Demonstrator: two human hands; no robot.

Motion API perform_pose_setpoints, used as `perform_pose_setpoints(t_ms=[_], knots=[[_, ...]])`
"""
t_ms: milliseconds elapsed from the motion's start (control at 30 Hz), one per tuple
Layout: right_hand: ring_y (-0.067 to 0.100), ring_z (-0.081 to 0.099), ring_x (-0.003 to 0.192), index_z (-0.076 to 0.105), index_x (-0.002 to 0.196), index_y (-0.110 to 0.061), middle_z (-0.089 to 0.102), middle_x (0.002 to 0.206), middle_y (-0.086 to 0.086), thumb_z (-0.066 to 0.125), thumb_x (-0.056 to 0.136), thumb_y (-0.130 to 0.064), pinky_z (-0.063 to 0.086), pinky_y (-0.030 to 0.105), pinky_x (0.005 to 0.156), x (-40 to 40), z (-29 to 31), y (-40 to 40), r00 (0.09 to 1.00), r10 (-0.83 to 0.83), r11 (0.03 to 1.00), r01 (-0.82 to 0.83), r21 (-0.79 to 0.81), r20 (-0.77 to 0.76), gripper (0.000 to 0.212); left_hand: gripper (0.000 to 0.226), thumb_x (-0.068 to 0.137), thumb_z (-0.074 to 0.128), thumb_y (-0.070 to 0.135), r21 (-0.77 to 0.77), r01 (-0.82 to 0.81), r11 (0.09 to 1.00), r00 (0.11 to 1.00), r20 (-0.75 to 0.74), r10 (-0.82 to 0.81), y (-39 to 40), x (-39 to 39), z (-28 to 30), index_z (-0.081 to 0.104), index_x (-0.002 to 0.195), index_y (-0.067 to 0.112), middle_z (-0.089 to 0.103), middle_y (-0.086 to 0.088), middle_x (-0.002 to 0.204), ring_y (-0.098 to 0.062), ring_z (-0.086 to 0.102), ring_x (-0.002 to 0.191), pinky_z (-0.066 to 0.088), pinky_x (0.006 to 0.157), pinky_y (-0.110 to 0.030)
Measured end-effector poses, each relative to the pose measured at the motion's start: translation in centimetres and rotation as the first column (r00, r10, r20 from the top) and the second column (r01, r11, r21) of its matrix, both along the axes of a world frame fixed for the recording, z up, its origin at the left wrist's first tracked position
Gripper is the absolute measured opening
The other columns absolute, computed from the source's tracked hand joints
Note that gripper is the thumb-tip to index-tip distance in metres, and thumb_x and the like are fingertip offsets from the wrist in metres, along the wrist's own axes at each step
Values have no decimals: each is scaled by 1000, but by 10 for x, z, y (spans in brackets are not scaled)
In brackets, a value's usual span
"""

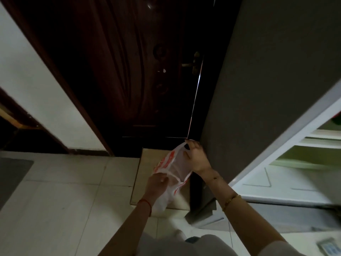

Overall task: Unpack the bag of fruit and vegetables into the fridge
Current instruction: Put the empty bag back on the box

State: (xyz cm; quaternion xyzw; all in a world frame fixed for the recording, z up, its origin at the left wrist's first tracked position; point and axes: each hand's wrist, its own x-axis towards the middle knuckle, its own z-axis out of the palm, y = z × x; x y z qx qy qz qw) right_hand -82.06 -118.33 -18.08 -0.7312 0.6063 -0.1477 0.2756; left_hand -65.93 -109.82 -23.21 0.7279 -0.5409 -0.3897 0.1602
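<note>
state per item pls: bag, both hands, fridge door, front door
plastic bag: held up off the floor, mouth pulled open, contents not visible
left hand: grip shut on the bag's near edge
right hand: grip shut on the bag's handle
fridge door: swung open, shelves showing
wooden door: looks closed, thin light along its edge

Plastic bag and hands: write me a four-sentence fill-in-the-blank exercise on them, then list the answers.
1. The white plastic bag carries printing in the colour ____.
2. The right hand pinches the bag's ____ and lifts it.
3. The left hand, with a ____ string at its wrist, grips the bag's near rim.
4. Right of both hands, the fridge door stands ____, showing pale shelves.

Answers: red; handle; red; open
</note>
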Motion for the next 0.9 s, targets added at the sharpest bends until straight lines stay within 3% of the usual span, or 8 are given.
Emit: perform_pose_setpoints(t_ms=[67, 167, 200, 267, 367, 700, 900], knots=[[32, 42, 133, 47, 140, -4, 47, 142, 17, 50, 93, -24, 34, 43, 112, -4, 3, 9, 1000, -28, 999, 28, -15, 9, 51, 30, 99, 47, 23, -52, 120, 991, 980, 169, -110, -3, 8, 6, 71, 112, 9, 71, -9, 117, -23, 65, 107, 44, 86, -25], [34, 45, 130, 45, 142, -6, 49, 139, 17, 54, 93, -20, 38, 44, 110, -10, 13, 24, 996, -82, 994, 84, -65, 41, 52, 34, 95, 43, 32, -240, 79, 968, 989, 139, -47, -8, 17, 27, 68, 99, 10, 69, -7, 92, -23, 64, 81, 40, 60, -19], [35, 46, 129, 42, 144, -6, 50, 139, 17, 56, 93, -17, 38, 44, 110, -12, 17, 29, 995, -91, 991, 95, -89, 49, 53, 32, 95, 45, 32, -322, 52, 945, 995, 99, -20, -9, 20, 36, 68, 101, 9, 68, -6, 91, -23, 64, 80, 41, 62, -19], [35, 45, 129, 41, 145, -7, 50, 139, 17, 57, 94, -16, 38, 43, 110, -14, 26, 40, 993, -107, 984, 113, -140, 52, 54, 28, 96, 54, 24, -465, 75, 882, 995, 93, -35, -12, 25, 51, 66, 116, 9, 69, -6, 106, -22, 65, 95, 51, 80, -28], [33, 45, 129, 41, 144, -9, 51, 138, 14, 56, 94, -20, 39, 46, 109, -16, 33, 56, 991, -129, 972, 136, -193, 48, 54, 36, 94, 60, 17, -560, 170, 811, 983, 151, -101, -16, 33, 69, 61, 129, 9, 64, -10, 126, -25, 60, 116, 48, 98, -35], [27, 50, 119, 45, 141, -11, 56, 130, 10, 57, 95, -25, 41, 35, 102, -35, 64, 147, 957, -286, 907, 288, -307, 55, 50, 42, 94, 62, 19, -626, 368, 688, 929, 220, -298, 9, 37, 103, 56, 136, 10, 60, -8, 135, -22, 54, 127, 42, 108, -33], [19, 43, 129, 45, 141, -16, 54, 137, 3, 56, 97, -28, 34, 30, 108, -69, 63, 207, 894, -444, 842, 441, -312, 64, 47, 44, 95, 60, 23, -603, 433, 670, 898, 231, -374, 32, 15, 113, 54, 137, 12, 57, -6, 138, -21, 52, 130, 43, 109, -34]])
